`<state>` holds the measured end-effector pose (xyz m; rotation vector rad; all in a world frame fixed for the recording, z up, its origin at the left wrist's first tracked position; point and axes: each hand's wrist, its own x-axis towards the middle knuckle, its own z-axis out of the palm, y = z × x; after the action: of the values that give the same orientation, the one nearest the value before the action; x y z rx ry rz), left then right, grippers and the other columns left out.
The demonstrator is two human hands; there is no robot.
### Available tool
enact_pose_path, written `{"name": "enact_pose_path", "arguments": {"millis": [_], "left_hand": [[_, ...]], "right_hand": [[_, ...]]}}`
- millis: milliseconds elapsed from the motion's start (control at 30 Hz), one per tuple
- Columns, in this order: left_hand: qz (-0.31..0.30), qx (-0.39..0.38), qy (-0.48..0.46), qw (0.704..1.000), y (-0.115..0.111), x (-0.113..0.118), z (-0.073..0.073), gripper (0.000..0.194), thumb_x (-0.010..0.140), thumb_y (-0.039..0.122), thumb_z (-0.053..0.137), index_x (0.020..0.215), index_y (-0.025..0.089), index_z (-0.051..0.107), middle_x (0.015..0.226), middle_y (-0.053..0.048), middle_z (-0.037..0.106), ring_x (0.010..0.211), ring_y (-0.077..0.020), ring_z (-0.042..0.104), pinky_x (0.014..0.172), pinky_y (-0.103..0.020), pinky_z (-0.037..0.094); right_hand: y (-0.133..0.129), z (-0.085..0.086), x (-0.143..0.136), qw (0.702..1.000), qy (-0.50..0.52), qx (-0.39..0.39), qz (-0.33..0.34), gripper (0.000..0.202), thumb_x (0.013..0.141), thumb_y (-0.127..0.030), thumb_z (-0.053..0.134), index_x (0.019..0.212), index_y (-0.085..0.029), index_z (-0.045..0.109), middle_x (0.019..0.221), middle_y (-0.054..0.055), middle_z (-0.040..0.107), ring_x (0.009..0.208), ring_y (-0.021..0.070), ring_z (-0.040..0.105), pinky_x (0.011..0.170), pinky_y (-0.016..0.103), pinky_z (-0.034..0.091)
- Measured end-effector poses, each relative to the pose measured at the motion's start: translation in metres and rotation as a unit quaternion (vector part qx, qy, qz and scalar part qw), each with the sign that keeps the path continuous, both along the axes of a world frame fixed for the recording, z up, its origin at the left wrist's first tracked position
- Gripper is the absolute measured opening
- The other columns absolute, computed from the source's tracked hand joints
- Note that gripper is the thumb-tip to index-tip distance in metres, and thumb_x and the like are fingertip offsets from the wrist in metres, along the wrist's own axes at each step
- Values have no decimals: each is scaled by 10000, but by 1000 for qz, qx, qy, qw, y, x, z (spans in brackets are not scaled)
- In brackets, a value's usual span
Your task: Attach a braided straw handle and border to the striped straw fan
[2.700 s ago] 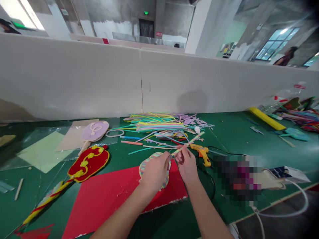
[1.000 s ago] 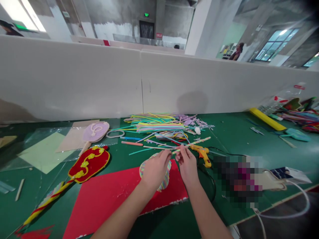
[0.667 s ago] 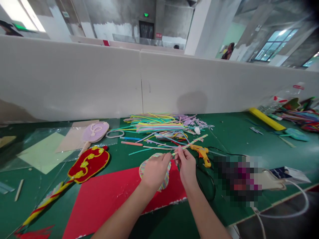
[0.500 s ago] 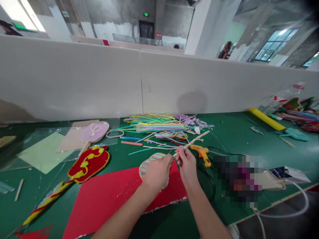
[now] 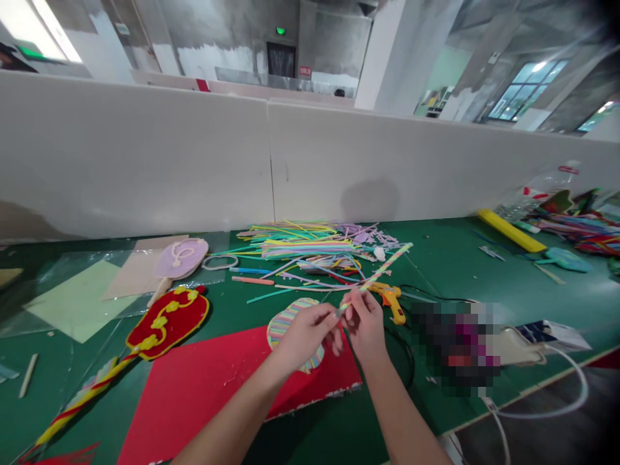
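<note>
My right hand point(image 5: 364, 321) is closed around a stick of twisted pastel pipe cleaners point(image 5: 387, 266), which slants up and away to the right. At the stick's near end, my left hand point(image 5: 310, 330) pinches with thumb and forefinger, its other fingers loosely curled. Just under the left hand, a fan-shaped panel with pastel stripes point(image 5: 279, 325) lies partly covered on a red sheet point(image 5: 194, 387). Beyond the hands is a heap of pastel pipe cleaners point(image 5: 305, 247). A yellow glue gun point(image 5: 393, 302) rests beside the right hand.
To the left lie a red fan with yellow flowers point(image 5: 169, 320), a lilac fan point(image 5: 181, 258) and a pale green sheet point(image 5: 80, 303). Toward the right are a yellow bar point(image 5: 511, 230), a plastic bottle point(image 5: 547, 187) and a white cable point(image 5: 576, 400). A white partition point(image 5: 184, 161) closes off the table's back.
The stick's far end has risen and tilts more steeply. My left hand's fingers have loosened from a tighter curl. The whole view has shifted slightly.
</note>
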<state>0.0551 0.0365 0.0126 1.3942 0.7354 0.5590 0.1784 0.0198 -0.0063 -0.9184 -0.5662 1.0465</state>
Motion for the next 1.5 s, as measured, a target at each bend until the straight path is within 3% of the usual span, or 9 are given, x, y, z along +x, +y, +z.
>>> {"name": "enact_pose_path", "arguments": {"millis": [167,500,633,800,967,1033,1133,1267,1500], "left_hand": [[116,368,319,866,-6,-3,0,191,927,265,405,983,224,583,900,-40,692,752,-194,647,566,-241,364],[130,515,359,768,-2,-2,-19,203,949,276,390,893,214,575,839,-21,686,695,-164,635,565,-239,353],[115,458,342,812,-4,0,-17,201,924,206,381,867,205,574,758,-30,669,638,-168,611,543,-243,334],[61,116,87,988,-6,6,-11,288,900,334,359,677,196,479,492,24,529,455,-120,520,516,-217,373],[-19,-201,-98,974,-1,11,-15,330,710,489,592,710,182,473,447,75,450,313,-62,356,386,-188,293],[-23,-169,-80,982,0,10,-14,335,735,503,566,723,179,482,452,67,463,334,-73,391,405,-194,319],[27,42,33,998,0,5,-9,266,856,415,444,795,178,547,526,24,545,472,-117,517,506,-214,379],[117,321,237,910,0,-2,-6,225,922,262,374,950,215,593,818,-21,662,721,-149,596,609,-227,369],[100,411,327,845,4,-4,-9,192,947,270,388,962,228,574,980,-11,673,842,-158,633,630,-219,380]], "right_hand": [[3,-6,1,994,-62,-65,-69,343,725,-463,690,648,-170,528,464,-81,416,416,43,332,401,185,262],[1,-16,-4,988,-114,-89,-48,397,737,-494,662,589,-180,469,464,-69,450,439,62,378,451,210,313],[1,-13,0,988,-127,-76,-36,379,739,-507,656,630,-170,522,477,-61,467,444,63,397,452,207,325],[-3,-6,3,998,-53,-38,16,352,702,-485,704,652,-176,542,442,-75,436,397,55,366,407,194,319],[-6,-3,4,999,-6,-22,43,346,674,-467,732,644,-185,532,450,-70,446,383,59,378,370,189,306],[-5,-4,6,999,-14,-24,37,353,676,-465,731,635,-185,521,448,-73,438,379,55,371,366,186,295],[-2,-6,9,998,-42,-36,-4,360,698,-452,721,617,-177,504,435,-82,414,386,42,345,381,178,284],[2,-9,9,996,-49,-60,-42,370,717,-458,703,605,-167,503,445,-80,414,402,38,340,389,179,260],[1,-11,-1,996,-43,-71,7,342,657,-448,742,634,-164,554,512,-50,515,461,72,445,456,210,355]]}}
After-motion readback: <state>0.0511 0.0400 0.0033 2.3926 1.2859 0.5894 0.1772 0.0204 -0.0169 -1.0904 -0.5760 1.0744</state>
